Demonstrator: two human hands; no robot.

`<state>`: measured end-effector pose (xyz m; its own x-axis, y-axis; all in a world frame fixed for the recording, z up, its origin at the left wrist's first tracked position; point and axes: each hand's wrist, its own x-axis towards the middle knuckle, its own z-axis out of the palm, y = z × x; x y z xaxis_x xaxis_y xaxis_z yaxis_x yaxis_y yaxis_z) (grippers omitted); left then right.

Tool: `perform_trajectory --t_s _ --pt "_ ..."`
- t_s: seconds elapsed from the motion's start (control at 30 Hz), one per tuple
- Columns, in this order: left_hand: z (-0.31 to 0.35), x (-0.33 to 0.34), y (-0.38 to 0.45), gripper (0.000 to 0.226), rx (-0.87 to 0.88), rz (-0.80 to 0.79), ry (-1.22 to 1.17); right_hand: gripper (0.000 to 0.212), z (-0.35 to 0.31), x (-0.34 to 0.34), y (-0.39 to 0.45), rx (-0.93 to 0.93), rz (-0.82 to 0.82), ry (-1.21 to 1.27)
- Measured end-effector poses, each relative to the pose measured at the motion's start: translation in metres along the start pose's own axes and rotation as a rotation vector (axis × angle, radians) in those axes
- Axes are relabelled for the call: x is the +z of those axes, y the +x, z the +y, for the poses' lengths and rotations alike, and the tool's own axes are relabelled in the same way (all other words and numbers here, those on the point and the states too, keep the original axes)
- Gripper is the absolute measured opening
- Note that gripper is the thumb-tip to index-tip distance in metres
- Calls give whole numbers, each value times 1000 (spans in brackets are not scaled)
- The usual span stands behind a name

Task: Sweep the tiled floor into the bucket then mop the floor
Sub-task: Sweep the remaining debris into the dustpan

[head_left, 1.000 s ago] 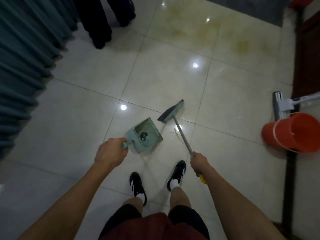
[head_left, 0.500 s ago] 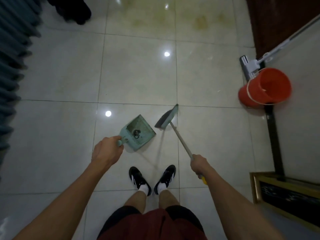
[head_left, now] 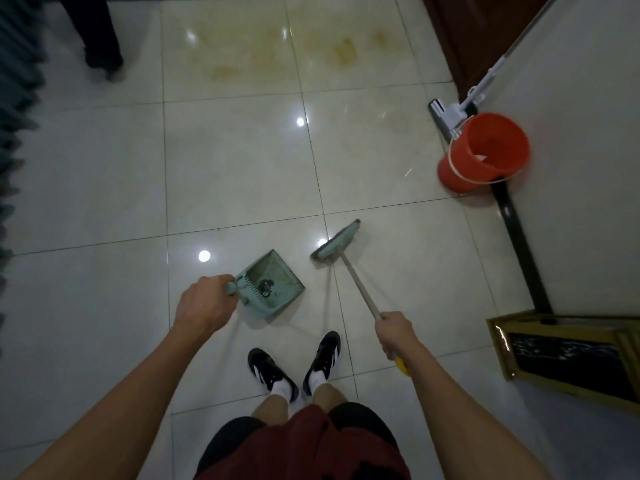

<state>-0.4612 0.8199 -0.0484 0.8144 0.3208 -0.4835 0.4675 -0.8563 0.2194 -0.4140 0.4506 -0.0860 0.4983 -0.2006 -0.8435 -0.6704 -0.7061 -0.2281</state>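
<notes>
Left hand point(head_left: 204, 306) wraps the stub handle of the green dustpan point(head_left: 272, 284), fingers curled tight round it. Pan sits low over the tiled floor point(head_left: 242, 168), mouth pointing to 1 o'clock; a small dark clump of debris point(head_left: 266, 286) lies inside near the comb teeth. Can't tell if the pan touches the tile.

Right hand point(head_left: 394, 332) is fisted round the broom point(head_left: 349, 268) stick, yellow end cap poking out behind the wrist. Stick runs toward 11 o'clock from the hand; green broom head is down at the floor just beside the pan's open edge, at its 2 o'clock, small gap between them.

Red bucket point(head_left: 485, 152) stands at 2 o'clock from the person, well apart from the pan, against the wall, wire bail hanging down its side. White mop point(head_left: 460, 110) leans on the wall right behind the bucket, flat head on the floor.

Black-and-white shoes point(head_left: 294, 365) below the pan. Dark trouser legs point(head_left: 95, 32) of another person at 11 o'clock. Yellowish stains on the tiles at 12 o'clock.
</notes>
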Motion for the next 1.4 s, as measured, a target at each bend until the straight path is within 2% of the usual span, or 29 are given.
perform_trajectory --t_s 0.2,0.33,0.6,0.87,1.03,1.1,1.17,1.2,1.3,1.4 --pt "19 -10 1 13 40 23 30 33 -17 -2 12 9 30 151" --pt "20 -12 7 20 57 43 49 33 -29 2 32 44 25 187" --pt "13 -26 42 11 186 -5 86 24 -23 47 16 149 -23 107" --pt "8 -40 69 10 301 -52 122 23 -14 86 -22 137 110 367" --pt "18 -44 83 12 332 -72 130 18 -12 95 -34 57 234 311" --pt "23 -45 86 13 346 -73 133 32 -12 96 -33 68 251 328" --pt "28 -45 90 14 354 -68 146 53 -14 93 -27 145 167 512" --pt "31 -45 91 14 355 -70 157 53 -17 88 -25 161 113 592" --pt "37 -44 93 17 375 -68 190 25 -25 72 -15 120 116 628" --pt "42 -45 96 16 389 -73 209 18 -24 69 -7 122 152 565"
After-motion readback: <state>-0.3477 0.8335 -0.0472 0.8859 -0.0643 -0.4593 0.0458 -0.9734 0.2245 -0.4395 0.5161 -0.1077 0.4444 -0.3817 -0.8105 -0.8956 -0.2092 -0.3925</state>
